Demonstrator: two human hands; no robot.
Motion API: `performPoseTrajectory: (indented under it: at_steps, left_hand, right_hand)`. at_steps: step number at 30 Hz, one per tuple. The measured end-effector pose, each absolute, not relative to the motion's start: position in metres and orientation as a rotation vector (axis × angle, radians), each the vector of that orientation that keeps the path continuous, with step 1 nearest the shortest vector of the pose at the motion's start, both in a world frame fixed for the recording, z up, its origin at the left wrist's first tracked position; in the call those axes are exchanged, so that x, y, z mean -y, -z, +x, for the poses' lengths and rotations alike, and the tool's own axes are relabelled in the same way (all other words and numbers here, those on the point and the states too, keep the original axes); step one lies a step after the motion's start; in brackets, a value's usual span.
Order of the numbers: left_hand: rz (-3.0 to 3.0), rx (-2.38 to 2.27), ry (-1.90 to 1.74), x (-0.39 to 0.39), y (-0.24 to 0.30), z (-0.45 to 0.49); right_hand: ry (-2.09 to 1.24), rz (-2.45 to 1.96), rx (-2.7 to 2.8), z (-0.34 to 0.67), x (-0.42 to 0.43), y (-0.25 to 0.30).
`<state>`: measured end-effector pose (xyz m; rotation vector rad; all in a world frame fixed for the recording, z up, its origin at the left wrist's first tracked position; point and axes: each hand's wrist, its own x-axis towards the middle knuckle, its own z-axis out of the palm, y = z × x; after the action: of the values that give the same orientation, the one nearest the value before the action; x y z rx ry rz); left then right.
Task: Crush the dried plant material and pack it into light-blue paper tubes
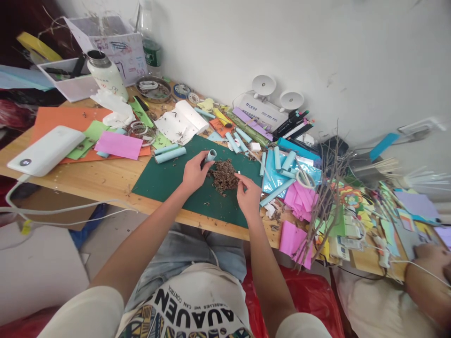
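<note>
My left hand is wrapped round a short light blue paper tube, held upright with its open end facing up. Just right of the tube, a pile of dry brown crumbly plant bits lies on a dark green cutting mat. At the pile's right edge is my right hand, its thumb and fingers pinched together. Something small and white shows at those fingertips, too small to name. Two more blue paper tubes lie at the mat's left edge.
Blue tubes, scissors, pink crepe paper and upright twigs crowd the right side. A white power bank and an open bottle stand left. A double lamp sits by the wall. Another person's arm is far right.
</note>
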<state>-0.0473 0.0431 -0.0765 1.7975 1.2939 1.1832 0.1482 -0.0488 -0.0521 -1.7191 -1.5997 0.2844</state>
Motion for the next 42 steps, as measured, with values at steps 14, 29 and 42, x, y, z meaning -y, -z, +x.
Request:
performPoseTrajectory:
  at_steps: [14, 29, 42]
  left_hand:
    - [1.782, -1.272, -1.208, -0.044, 0.081, -0.047]
    - [1.807, -1.259, -1.216, -0.044, 0.078, -0.047]
    - [1.819, -1.221, -1.233, -0.041, 0.073, -0.050]
  right_hand:
    - [-0.207, -1.731, 1.492, 0.146, 0.044, 0.049]
    - [-0.437, -1.559, 1.348, 0.122, 0.004, -0.002]
    - [-0.381, -1.510, 1.949, 0.093, -0.032, -0.018]
